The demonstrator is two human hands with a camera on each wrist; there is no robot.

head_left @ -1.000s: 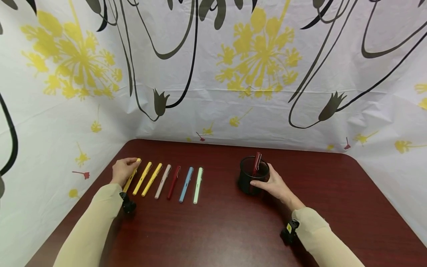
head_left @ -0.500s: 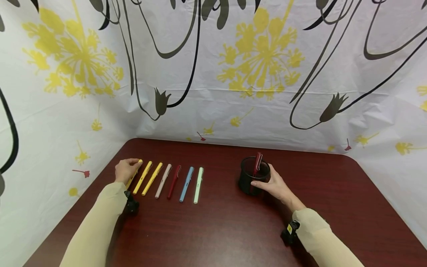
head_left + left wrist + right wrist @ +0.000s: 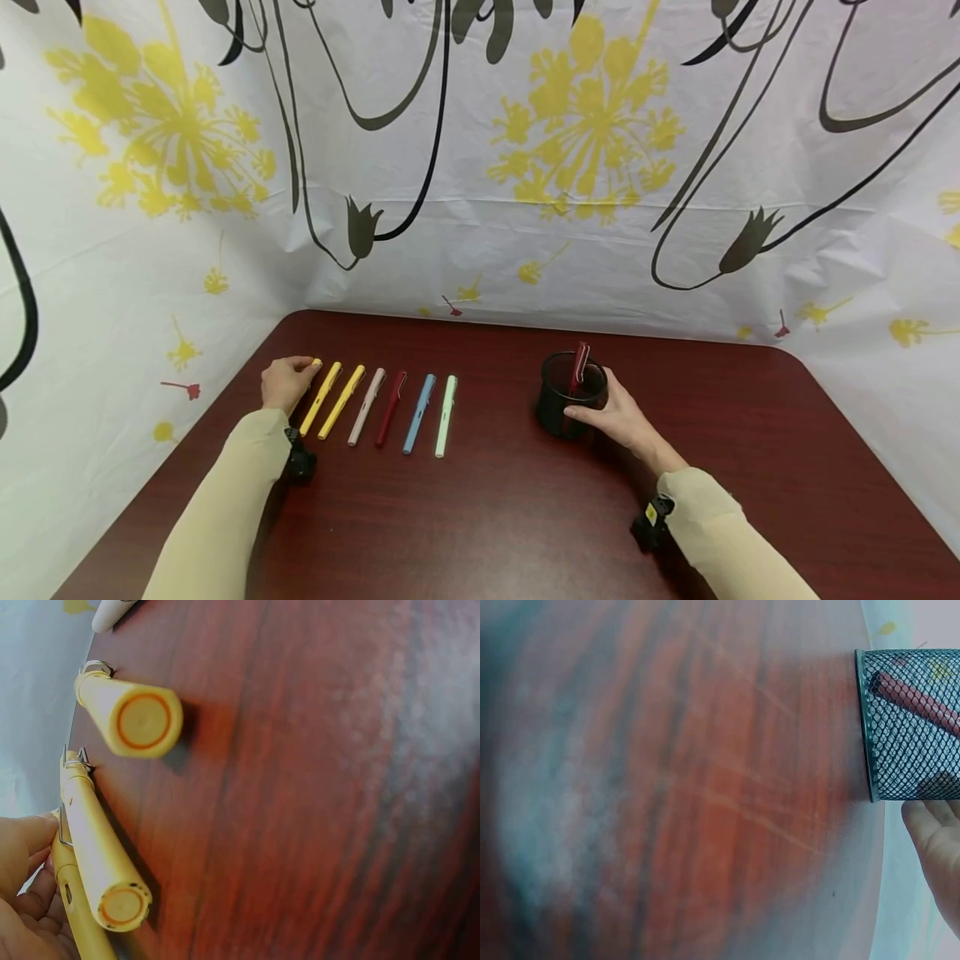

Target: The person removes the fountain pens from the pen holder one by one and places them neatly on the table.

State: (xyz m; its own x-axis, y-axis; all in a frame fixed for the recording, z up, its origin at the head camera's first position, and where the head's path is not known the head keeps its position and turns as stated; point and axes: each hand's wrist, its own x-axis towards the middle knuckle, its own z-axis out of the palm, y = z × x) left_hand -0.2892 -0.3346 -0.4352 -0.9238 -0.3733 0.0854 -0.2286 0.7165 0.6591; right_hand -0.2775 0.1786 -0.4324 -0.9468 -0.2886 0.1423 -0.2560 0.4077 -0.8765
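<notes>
At the left end of a row of pens, my left hand point(image 3: 286, 385) pinches the clip end of a yellow pen point(image 3: 84, 924) between thumb and fingers. Most of that pen is hidden by the hand in the head view. Close beside it lies a second yellow pen point(image 3: 321, 399), then a third yellow pen point(image 3: 342, 402). My right hand point(image 3: 621, 417) grips the side of a black mesh pen cup point(image 3: 553, 410), thumb in front and fingers behind. Inside the cup a dark red pen point(image 3: 580, 367) leans, its clip end above the rim.
The row continues rightward with a pale pink pen point(image 3: 367, 407), a dark red pen point(image 3: 392, 409), a blue pen point(image 3: 418, 415) and a light green pen point(image 3: 446, 417). They lie on a dark reddish wooden table point(image 3: 480, 525). A flower-patterned white curtain point(image 3: 465, 175) hangs behind and at the sides.
My left hand has shifted slightly right, bringing the pinched yellow pen closer to its neighbour. The right hand and the cup stay in place.
</notes>
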